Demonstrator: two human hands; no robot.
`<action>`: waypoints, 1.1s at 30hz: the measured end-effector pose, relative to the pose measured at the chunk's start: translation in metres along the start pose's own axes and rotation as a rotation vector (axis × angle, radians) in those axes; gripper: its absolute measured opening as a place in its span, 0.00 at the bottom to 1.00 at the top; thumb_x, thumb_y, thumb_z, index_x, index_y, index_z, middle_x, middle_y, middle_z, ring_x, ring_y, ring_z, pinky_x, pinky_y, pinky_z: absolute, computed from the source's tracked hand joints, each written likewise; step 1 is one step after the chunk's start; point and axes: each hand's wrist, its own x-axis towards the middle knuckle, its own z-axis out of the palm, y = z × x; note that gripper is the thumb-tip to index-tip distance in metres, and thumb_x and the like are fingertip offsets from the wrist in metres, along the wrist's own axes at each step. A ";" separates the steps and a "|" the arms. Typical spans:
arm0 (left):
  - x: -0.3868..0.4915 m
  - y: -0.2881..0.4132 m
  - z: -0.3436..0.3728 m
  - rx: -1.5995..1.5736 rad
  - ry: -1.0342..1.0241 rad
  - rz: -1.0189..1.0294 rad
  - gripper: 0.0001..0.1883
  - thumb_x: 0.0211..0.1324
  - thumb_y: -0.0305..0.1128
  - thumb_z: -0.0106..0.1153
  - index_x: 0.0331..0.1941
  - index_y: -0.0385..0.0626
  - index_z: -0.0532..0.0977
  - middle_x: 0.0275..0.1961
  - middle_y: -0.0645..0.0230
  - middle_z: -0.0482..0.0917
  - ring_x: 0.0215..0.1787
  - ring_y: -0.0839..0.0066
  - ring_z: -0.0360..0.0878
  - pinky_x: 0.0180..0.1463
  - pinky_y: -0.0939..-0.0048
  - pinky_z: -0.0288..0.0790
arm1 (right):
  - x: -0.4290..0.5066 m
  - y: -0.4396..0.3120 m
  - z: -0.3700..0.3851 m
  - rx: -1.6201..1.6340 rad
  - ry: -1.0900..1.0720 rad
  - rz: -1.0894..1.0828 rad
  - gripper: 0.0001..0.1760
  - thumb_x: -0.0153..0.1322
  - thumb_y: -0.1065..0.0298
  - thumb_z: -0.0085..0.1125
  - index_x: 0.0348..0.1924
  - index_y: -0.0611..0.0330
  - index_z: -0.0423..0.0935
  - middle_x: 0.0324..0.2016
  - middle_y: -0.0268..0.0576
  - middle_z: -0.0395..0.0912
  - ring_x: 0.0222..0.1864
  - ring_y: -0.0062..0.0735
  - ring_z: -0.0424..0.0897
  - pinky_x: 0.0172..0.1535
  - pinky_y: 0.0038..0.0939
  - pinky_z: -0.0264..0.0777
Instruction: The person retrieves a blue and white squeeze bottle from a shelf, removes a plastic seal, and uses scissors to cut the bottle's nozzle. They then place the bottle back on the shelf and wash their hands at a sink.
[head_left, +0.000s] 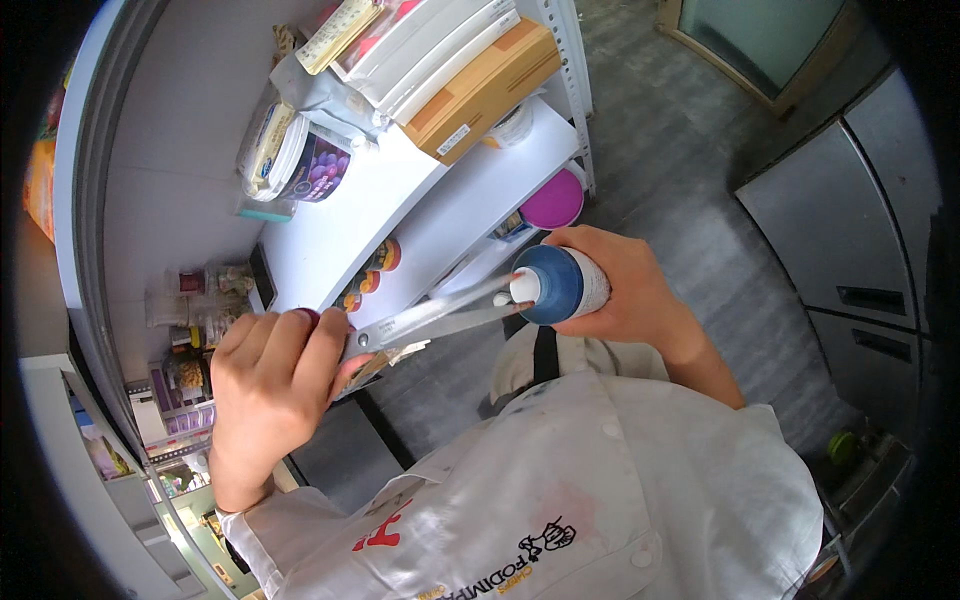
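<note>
My left hand (274, 375) is closed around the handles of a pair of scissors (405, 324), which show a bit of red by my fingers. The metal blades are spread, and their tips, marked with reddish-brown, lie on either side of the white cap (526, 286) of a bottle. Whether the blades touch the cap I cannot tell. That blue bottle (551, 281) with a white label is gripped around its body by my right hand (630, 289), cap pointing left towards the scissors. My palm and fingers hide the bottle's far end.
White shelves (420, 180) stand ahead, holding a cardboard box (484, 90), a tub with a grape picture (319, 165) and several small jars (367, 281). A purple-lidded tub (553, 199) sits lower. Steel cabinets (840, 225) stand on the right, a glazed door (757, 37) beyond.
</note>
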 end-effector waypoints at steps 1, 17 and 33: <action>0.000 -0.002 0.001 0.038 0.026 0.043 0.18 0.50 0.44 0.65 0.34 0.40 0.76 0.24 0.68 0.72 0.22 0.72 0.72 0.26 0.70 0.66 | 0.000 -0.001 -0.001 0.002 0.008 0.006 0.34 0.51 0.61 0.76 0.49 0.57 0.73 0.40 0.47 0.80 0.39 0.44 0.82 0.43 0.36 0.77; -0.016 0.000 -0.002 0.295 -0.169 0.225 0.16 0.37 0.25 0.59 0.35 0.32 0.74 0.26 0.64 0.72 0.27 0.71 0.74 0.31 0.68 0.69 | -0.004 -0.025 -0.007 -0.108 -0.092 0.066 0.32 0.53 0.61 0.75 0.48 0.57 0.74 0.39 0.47 0.80 0.39 0.47 0.82 0.41 0.38 0.77; -0.027 -0.002 -0.008 0.247 -0.114 0.112 0.10 0.40 0.27 0.61 0.30 0.37 0.73 0.21 0.68 0.66 0.20 0.73 0.69 0.23 0.70 0.64 | 0.003 -0.019 0.007 -0.055 -0.047 0.021 0.32 0.48 0.65 0.76 0.46 0.57 0.75 0.38 0.45 0.80 0.39 0.45 0.82 0.42 0.35 0.76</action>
